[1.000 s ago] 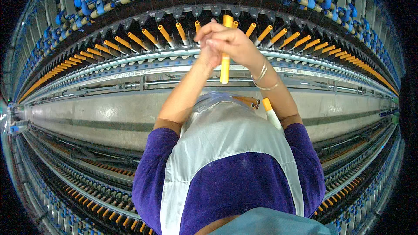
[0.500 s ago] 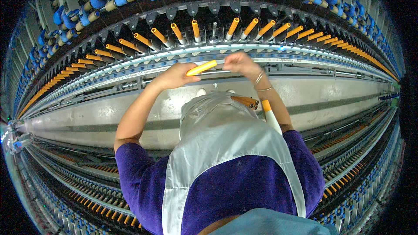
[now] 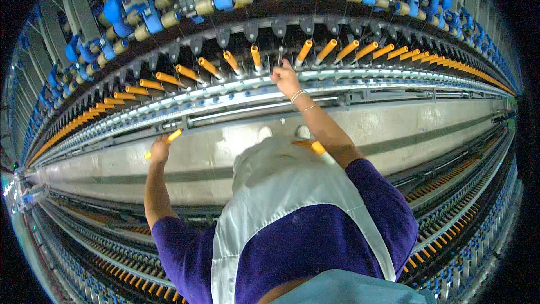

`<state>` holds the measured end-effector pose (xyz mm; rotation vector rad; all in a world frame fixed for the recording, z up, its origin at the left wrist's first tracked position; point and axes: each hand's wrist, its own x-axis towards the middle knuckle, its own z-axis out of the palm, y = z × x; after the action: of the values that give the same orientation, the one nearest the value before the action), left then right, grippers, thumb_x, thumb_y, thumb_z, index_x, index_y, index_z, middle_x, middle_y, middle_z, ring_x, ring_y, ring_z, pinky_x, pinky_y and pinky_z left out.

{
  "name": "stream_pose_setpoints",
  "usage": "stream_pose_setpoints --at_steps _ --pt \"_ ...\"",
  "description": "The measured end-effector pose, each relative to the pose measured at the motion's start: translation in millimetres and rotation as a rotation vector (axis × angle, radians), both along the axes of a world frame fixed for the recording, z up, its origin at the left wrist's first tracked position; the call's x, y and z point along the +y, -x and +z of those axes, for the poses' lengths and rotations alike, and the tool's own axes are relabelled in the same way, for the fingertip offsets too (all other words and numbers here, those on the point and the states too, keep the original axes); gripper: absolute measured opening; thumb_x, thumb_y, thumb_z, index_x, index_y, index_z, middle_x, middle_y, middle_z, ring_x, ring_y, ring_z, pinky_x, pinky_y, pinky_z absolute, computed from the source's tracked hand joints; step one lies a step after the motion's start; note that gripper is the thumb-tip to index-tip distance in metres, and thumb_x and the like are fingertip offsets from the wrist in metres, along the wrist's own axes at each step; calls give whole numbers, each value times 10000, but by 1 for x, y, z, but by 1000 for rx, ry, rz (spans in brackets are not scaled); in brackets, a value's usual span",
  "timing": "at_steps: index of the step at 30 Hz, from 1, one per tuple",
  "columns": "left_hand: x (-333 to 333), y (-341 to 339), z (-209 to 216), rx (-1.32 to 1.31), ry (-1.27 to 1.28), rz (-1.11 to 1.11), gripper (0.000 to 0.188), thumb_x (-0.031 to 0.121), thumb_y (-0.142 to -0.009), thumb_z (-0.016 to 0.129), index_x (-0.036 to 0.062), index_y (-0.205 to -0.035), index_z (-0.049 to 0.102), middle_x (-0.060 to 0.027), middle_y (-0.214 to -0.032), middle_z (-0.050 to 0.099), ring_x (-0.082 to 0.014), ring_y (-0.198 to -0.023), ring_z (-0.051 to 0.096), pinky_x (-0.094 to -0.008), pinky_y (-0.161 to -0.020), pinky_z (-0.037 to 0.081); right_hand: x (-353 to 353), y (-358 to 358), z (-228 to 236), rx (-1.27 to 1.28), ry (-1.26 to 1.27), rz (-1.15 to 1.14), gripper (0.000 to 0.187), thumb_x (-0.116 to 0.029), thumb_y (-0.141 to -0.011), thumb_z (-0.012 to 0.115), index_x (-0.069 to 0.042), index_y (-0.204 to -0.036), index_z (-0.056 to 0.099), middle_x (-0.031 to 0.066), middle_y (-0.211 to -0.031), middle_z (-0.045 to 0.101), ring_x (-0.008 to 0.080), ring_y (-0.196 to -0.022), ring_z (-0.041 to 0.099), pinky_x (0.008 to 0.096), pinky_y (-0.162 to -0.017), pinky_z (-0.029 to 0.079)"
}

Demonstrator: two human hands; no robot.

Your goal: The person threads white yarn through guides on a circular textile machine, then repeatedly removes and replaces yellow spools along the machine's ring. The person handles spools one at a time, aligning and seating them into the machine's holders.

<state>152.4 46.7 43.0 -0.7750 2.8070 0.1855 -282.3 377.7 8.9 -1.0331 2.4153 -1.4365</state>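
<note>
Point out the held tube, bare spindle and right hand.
Held tube (image 3: 175, 134): head view, on the yellow end sticking out toward the machine.
Bare spindle (image 3: 280, 52): head view, on its exposed metal shaft.
Right hand (image 3: 287, 81): head view, on the middle of the hand.

Spindle (image 3: 280, 54) between tubes (image 3: 304, 52) — right hand (image 3: 287, 81) before it — left hand (image 3: 160, 150) well leftward.

Left of centre, the left hand (image 3: 160, 149) hides the middle of 1 yellow tube (image 3: 175, 134); far right, racked tubes (image 3: 488, 76) look too small for me to count.
</note>
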Motion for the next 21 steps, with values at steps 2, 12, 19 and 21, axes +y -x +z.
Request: stream_pose_setpoints --at_steps 2,12,19,21 --pt "-10 -8 -16 135 -5 90 342 137 -782 655 61 -1093 535 -174 -933 603 -374 -858 586 -456 -736 478 -6 10 4 11 -194 63 141 -116 -750 630 -40 -678 536 231 -943 534 356 -818 561 421 -723 462" --pt "17 73 -98 1381 -1327 1195 149 88 -908 532 41 -1050 521 -64 -863 586 -159 -727 550 -296 -634 488 15 -5 2 461 -491 -95 168 -35 -687 568 -57 -832 649 49 -1135 604 280 -684 650 387 -577 532" --pt "69 151 -1 1344 -1402 735 352 168 -927 512 46 -1255 468 -38 -886 568 -161 -839 544 -310 -779 457 35 -6 88 494 -157 -201 59 -69 -721 613 -66 -773 585 101 -1034 605 253 -781 616 353 -679 509" --pt "138 199 30 1036 -1248 630 375 229 -930 533 79 -1267 465 -35 -970 576 -137 -890 545 -318 -789 459 71 -4 134 516 37 -283 101 -18 -710 646 -40 -674 555 85 -988 621 176 -799 590 275 -678 495"
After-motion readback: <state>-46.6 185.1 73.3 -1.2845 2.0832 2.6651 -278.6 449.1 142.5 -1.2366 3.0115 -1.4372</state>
